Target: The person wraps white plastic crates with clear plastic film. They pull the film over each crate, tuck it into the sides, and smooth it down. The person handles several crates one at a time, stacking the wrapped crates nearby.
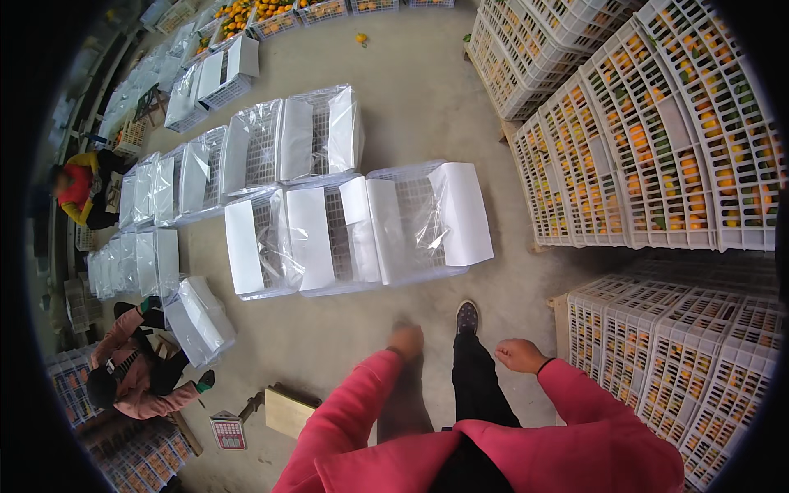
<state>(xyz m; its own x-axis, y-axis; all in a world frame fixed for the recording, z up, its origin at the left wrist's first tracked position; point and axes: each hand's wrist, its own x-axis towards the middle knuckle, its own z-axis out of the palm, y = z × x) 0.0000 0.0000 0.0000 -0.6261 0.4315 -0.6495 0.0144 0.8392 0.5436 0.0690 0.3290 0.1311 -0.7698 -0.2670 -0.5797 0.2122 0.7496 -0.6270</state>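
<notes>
My left hand hangs over the concrete floor, somewhat blurred, its fingers curled in and no object showing in it. To the right, my right hand is loosely closed, also with nothing visible in it. Neither hand touches anything. Ahead of them stand rows of plastic crates, lined with clear film and white paper sheets. The nearest lined crate lies beyond my left hand. Past my right hand are stacked white crates with orange fruit showing through the slots.
Taller stacks of fruit-filled crates rise at the right. One person in a pink jacket is beside a lined crate at the left; another person sits farther back. A scale with a wooden platform stands at lower left. A loose orange fruit lies far ahead.
</notes>
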